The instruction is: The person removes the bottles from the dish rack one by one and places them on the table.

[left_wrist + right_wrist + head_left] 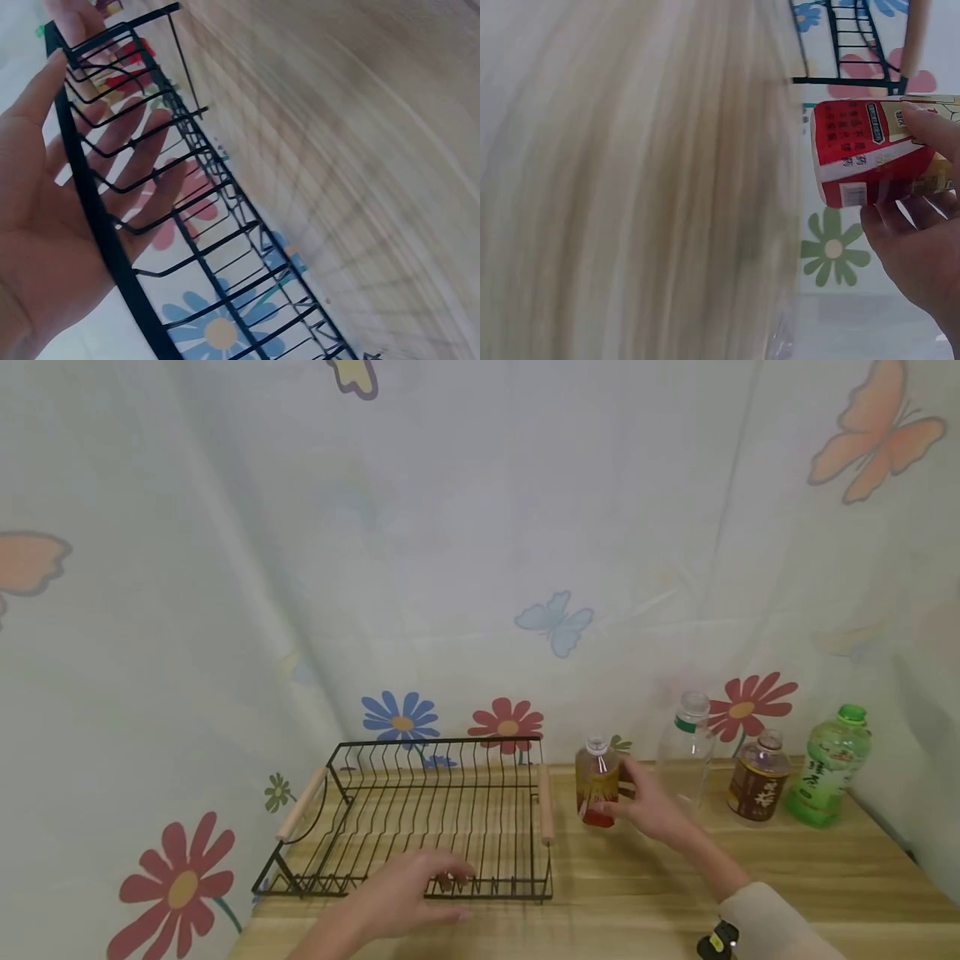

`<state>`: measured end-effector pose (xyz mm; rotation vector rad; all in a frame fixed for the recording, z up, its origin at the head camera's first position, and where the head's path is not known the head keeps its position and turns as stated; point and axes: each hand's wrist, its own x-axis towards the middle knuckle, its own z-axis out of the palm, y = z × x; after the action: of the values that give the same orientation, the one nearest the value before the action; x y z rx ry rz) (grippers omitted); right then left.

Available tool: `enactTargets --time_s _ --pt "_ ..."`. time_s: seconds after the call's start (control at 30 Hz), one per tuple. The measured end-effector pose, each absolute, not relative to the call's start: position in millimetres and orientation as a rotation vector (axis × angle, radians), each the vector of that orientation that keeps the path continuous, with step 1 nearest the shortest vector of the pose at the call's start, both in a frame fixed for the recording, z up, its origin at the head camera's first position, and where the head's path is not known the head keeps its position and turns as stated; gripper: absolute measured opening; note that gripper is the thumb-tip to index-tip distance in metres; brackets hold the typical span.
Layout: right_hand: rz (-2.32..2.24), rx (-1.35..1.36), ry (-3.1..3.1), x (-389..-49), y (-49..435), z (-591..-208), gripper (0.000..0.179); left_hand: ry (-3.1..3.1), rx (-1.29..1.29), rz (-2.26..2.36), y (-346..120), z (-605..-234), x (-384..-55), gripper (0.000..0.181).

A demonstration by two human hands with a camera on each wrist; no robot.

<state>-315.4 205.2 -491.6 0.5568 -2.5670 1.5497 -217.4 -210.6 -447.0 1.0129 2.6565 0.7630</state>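
Observation:
My right hand (651, 806) grips a clear plastic bottle (597, 785) with a red and yellow label, upright just right of the rack. The bottle has no cap. In the right wrist view, the thumb lies on the label (855, 150) and the fingers curl round the other side; the base is close over the table. Over the front edge of a black wire dish rack (442, 810) is my left hand (405, 893), its fingers loosely bent and holding nothing. The left wrist view has the rack's bars (112, 255) crossing in front of that hand (82, 202).
Right of the held bottle stand a tall clear bottle (686, 760), a brown-labelled bottle (759, 781) and a green bottle (828, 768). The rack has wooden handles (546, 806) at both ends. A flowered curtain (465, 568) hangs behind the wooden table (622, 893).

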Motion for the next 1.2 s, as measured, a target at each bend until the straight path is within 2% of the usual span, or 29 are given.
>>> enactTargets --time_s 0.13,0.47,0.67,0.93,1.2 --pt "1.561 0.573 -2.6 -318.8 207.8 -497.1 0.082 2.616 1.033 0.876 -210.5 -453.0 -220.8 0.041" --pt "1.603 0.56 -2.636 -325.7 217.2 -502.9 0.089 2.681 1.062 0.878 -208.6 -456.5 -219.4 0.049" --pt "1.617 0.609 -2.641 -329.1 220.6 -508.5 0.093 2.706 1.016 0.879 -208.2 -460.1 -218.0 0.04" --pt "1.649 0.554 -2.687 -330.0 225.3 -515.3 0.095 2.747 0.999 0.861 -204.9 -461.6 -216.7 0.037" --pt "1.577 0.503 -2.748 -326.5 222.0 -519.6 0.099 2.767 0.994 0.839 -206.0 -460.4 -214.1 0.048"
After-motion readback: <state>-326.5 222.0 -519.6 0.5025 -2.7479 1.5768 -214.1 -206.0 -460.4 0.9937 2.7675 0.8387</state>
